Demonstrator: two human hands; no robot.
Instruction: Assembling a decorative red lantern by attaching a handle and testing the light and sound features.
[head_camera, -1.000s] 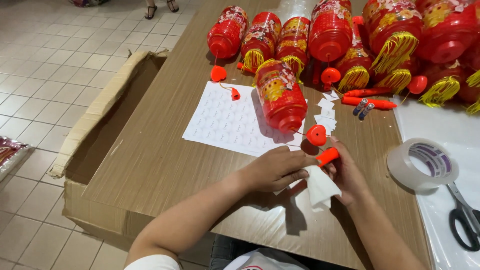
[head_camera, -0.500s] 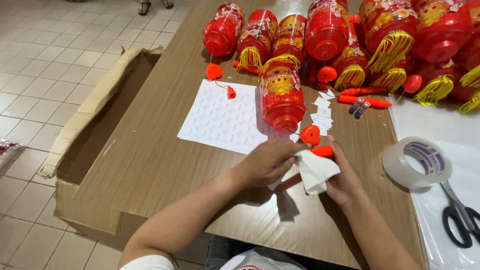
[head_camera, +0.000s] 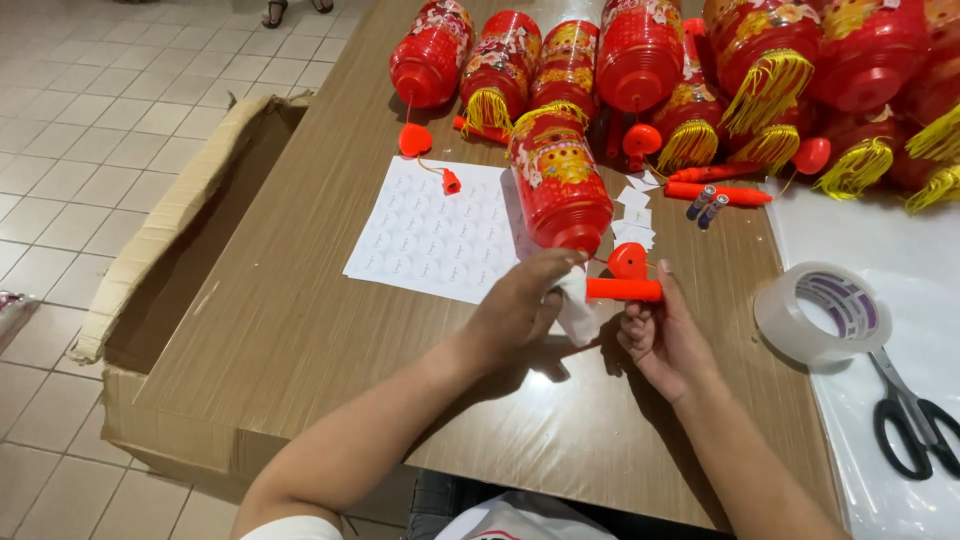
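Smooth orange plastic stick (head_camera: 624, 290); crumpled tissue (head_camera: 577, 310)

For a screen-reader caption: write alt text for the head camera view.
A person's left hand grips a crumpled white paper piece while the right hand holds a short orange plastic stick, over a brown wooden table. Nearby lie a red cylindrical paper lantern, a white sticker sheet, a clear tape roll and black-handled scissors.
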